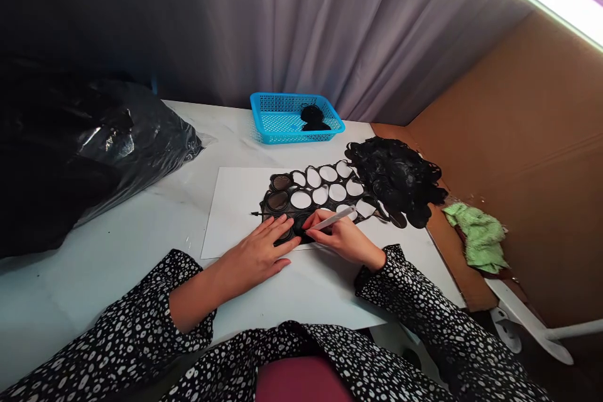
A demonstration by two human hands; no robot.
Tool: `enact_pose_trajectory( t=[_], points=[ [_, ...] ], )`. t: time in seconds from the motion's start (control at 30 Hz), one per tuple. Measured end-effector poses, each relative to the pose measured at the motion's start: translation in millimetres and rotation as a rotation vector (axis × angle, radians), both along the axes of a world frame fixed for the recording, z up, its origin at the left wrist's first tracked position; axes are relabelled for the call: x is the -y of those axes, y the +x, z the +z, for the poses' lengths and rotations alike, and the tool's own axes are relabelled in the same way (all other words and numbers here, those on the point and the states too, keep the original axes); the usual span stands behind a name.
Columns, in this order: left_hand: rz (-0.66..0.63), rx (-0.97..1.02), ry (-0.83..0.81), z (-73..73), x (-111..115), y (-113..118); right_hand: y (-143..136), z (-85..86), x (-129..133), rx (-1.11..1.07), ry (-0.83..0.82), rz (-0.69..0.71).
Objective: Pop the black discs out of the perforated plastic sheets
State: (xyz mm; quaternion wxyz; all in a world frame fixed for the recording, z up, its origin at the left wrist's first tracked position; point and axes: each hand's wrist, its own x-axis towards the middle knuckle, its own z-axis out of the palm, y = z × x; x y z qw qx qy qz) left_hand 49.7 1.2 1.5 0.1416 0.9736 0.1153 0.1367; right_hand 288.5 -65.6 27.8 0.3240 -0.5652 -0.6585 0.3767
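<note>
A black sheet with rows of round holes [311, 199] lies on a white board or sheet of paper [230, 201]. White shows through most of its holes; a few at the left look dark. My left hand [257, 248] rests flat, fingers stretched, on the lower left part of the black sheet. In my right hand [346, 239], pinched between thumb and fingers, is a slim white pen-shaped tool [335, 217]. The tool slants down toward the black sheet beside my left fingertips. Its tip is hidden by my fingers.
A blue mesh basket [277, 137] holding black pieces stands at the back. On the right are a heap of black pieces with curled edges [396, 173] and a green cloth [480, 239] by a brown panel [541, 151]. A large black plastic bag [103, 157] fills the left.
</note>
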Motion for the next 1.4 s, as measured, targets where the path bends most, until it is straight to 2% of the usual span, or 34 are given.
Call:
enact_pose_trajectory(
  t=[0.1, 0.23, 0.3, 0.33, 0.4, 0.47, 0.53, 0.57, 0.63, 0.73, 0.87, 0.97, 1.1, 1.4],
  points=[
    [-0.001, -0.014, -0.002, 0.2, -0.8, -0.4, -4.6, -1.9, 4.1, 0.067, 0.050, 0.001],
    [0.016, -0.030, -0.002, -0.7, -2.8, -1.6, -20.3, -6.4, 16.6, 0.351, 0.226, 0.085],
    [0.018, -0.034, -0.006, -1.5, -3.5, -2.3, -19.3, -9.1, 18.3, 0.479, 0.313, 0.140],
    [0.019, -0.038, -0.008, -1.9, -3.8, -2.5, -13.5, -10.1, 16.2, 0.515, 0.346, 0.116],
    [0.019, -0.051, -0.007, -2.0, -4.3, -2.5, 8.5, -9.8, 6.2, 0.545, 0.393, -0.098],
    [0.015, -0.060, -0.004, -1.0, -4.9, -2.3, 36.8, -5.5, -7.9, 0.546, 0.400, -0.417],
    [0.000, -0.059, 0.002, 1.4, -5.6, -3.2, 57.2, 2.2, -19.9, 0.512, 0.346, -0.570],
    [-0.008, -0.052, 0.009, 2.9, -5.9, -4.6, 60.7, 6.5, -23.6, 0.482, 0.321, -0.583],
    [-0.001, -0.033, 0.034, 5.6, -6.1, -10.3, 53.0, 13.6, -25.7, 0.411, 0.293, -0.514],
    [0.058, -0.006, 0.074, 7.1, -4.3, -25.5, 17.1, 16.0, -20.5, 0.290, 0.275, -0.331],
    [0.074, -0.020, 0.096, 4.9, -0.2, -45.7, -26.6, 8.1, -13.9, 0.152, 0.223, -0.067],
    [0.052, -0.051, 0.083, 4.4, 0.6, -51.8, -39.9, 2.4, -14.3, 0.066, 0.128, 0.077],
    [0.030, -0.064, 0.053, 5.4, -1.1, -52.2, -44.6, 0.1, -17.4, -0.016, 0.074, 0.121],
    [0.042, -0.030, 0.027, 1.6, -0.4, -52.4, -46.5, -1.7, -21.3, 0.029, 0.118, 0.118]
  ],
)
